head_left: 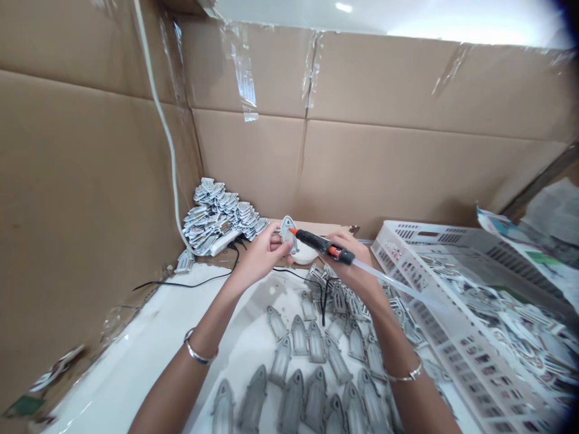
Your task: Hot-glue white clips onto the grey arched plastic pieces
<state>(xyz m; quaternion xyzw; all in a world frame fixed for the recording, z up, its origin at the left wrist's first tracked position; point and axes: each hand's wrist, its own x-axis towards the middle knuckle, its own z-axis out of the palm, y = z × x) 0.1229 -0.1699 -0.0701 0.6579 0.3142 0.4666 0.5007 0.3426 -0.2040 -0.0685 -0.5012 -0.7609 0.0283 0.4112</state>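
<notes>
My left hand (270, 248) pinches a small grey arch-shaped piece (288, 232) with a pointed top, held upright above the table. In my right hand (347, 256) is a black and orange hot glue gun (321, 243), its orange nozzle touching or just in front of the piece. A long clear glue stick (393, 282) sticks out of the gun's back end toward the lower right. Below my hands, many similar grey pieces (315, 342) lie in loose rows on the white tabletop (181, 337). Behind the gun, a round white object (304, 254) is partly hidden.
Stacked pieces (221, 214) fill the back left corner. On the right stands a white plastic crate (470, 361) with many flat parts inside. Cardboard walls (253, 157) close off the back and left. A black cable (194, 284) crosses the table; a white cable (165, 129) hangs at the left.
</notes>
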